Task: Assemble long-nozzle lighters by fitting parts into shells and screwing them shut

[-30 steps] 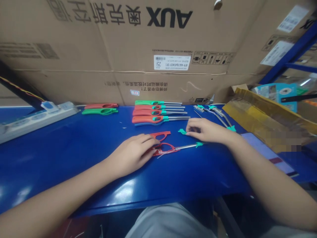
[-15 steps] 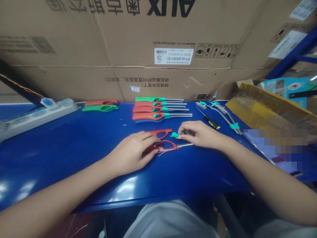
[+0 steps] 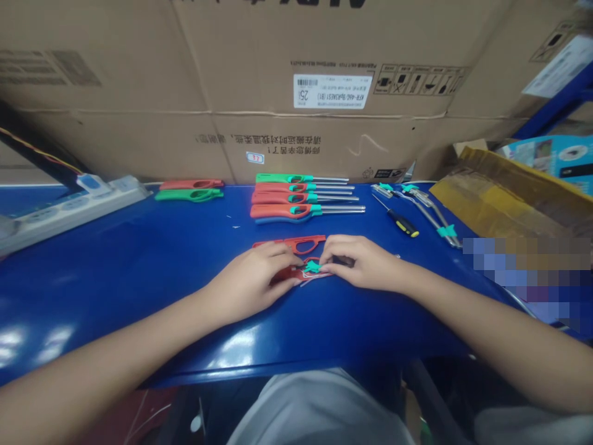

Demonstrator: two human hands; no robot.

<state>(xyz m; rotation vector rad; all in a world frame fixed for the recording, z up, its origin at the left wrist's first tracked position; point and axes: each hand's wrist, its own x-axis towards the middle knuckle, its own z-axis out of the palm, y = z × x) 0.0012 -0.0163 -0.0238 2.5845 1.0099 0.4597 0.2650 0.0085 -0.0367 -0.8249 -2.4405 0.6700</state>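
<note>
My left hand (image 3: 254, 278) is closed on an open red lighter housing (image 3: 291, 272) that lies on the table, its fingers covering the rear end. Thin pale wires show along the housing's near edge. My right hand (image 3: 364, 262) pinches a small teal plastic trigger (image 3: 312, 267) over the housing's loop. Whether the trigger is seated in the housing I cannot tell. Just beyond my hands lies another red housing half (image 3: 309, 243). The metal tube seen at the housing's front is now mostly hidden by my right hand.
Several gas lighters (image 3: 282, 212) lie in a row farther back. To the left are loose red and green shells (image 3: 189, 194) and a power strip (image 3: 69, 213). A screwdriver (image 3: 402, 222) and metal tubes with teal parts (image 3: 435, 216) lie right, beside a taped cardboard box (image 3: 504, 191).
My right hand has brought the teal trigger left and nearer, from beside the far red half to over the near housing. My left hand stays on the housing. The view has shifted slightly.
</note>
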